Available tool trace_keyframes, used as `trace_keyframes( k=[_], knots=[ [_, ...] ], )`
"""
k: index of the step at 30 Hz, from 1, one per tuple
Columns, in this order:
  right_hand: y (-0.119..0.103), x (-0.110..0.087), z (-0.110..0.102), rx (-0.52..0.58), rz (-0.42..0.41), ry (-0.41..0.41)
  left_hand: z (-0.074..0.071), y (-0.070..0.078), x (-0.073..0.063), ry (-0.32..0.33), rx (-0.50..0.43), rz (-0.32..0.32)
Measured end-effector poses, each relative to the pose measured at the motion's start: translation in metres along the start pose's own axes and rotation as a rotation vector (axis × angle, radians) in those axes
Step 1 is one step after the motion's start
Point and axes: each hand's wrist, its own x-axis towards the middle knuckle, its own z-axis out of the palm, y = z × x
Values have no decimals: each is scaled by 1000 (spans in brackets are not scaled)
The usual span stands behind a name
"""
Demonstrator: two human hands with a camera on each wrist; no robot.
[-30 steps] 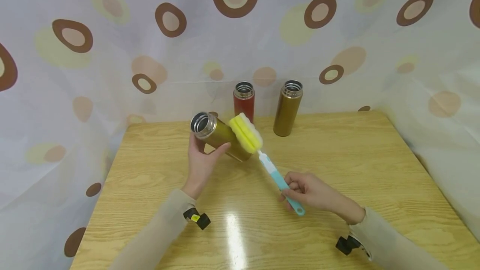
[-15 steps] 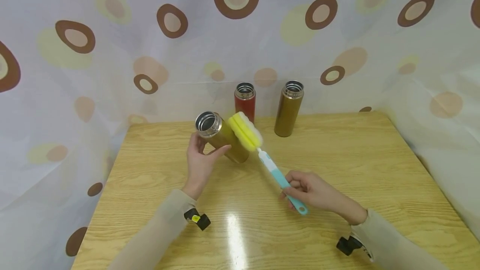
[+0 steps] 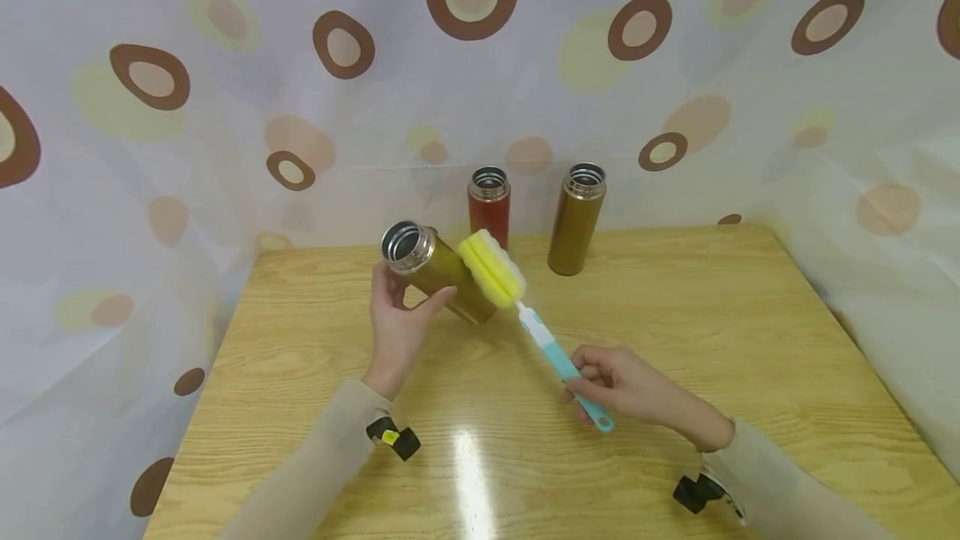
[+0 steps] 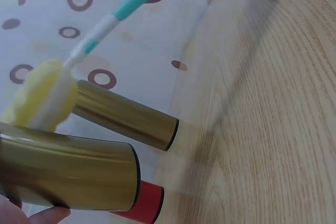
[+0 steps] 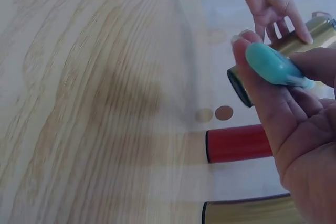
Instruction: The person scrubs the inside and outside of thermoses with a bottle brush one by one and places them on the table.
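My left hand (image 3: 397,332) grips a gold thermos bottle (image 3: 453,288) near its neck, tilted with its open steel mouth toward the upper left. The bottle is off the table in the left wrist view. In my right hand (image 3: 618,382) is a bottle brush (image 3: 557,354), pinched by its turquoise handle between thumb and fingers. The brush's yellow and white sponge head (image 3: 492,271) lies over the bottle's side in the head view, outside the mouth; whether they touch I cannot tell. The handle's turquoise end (image 5: 275,65) shows close up in the right wrist view.
A red thermos bottle (image 3: 489,211) and a second gold thermos bottle (image 3: 576,223) stand upright and uncapped at the back of the wooden table (image 3: 712,307). The sponge head partly covers the red one. A patterned curtain (image 3: 405,90) rises behind the table.
The gold bottle in my left hand swung slightly right, then back left, its mouth turning a little. The brush in my right hand shifted only a little. Both grips stayed the same.
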Motion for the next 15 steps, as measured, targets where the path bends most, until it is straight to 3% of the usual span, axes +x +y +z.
trace_keyframes(
  k=[3, 7, 15],
  knots=[
    [6, -4, -3, -32, 51, 5, -2, -1, 0, -9, 8, -3],
    [9, -5, -4, -41, 53, -4, -3, -1, 0, -21, 5, -12],
    [-5, 4, 0, -12, -100, 18, 0, -2, -1, -27, 0, -47]
  ],
)
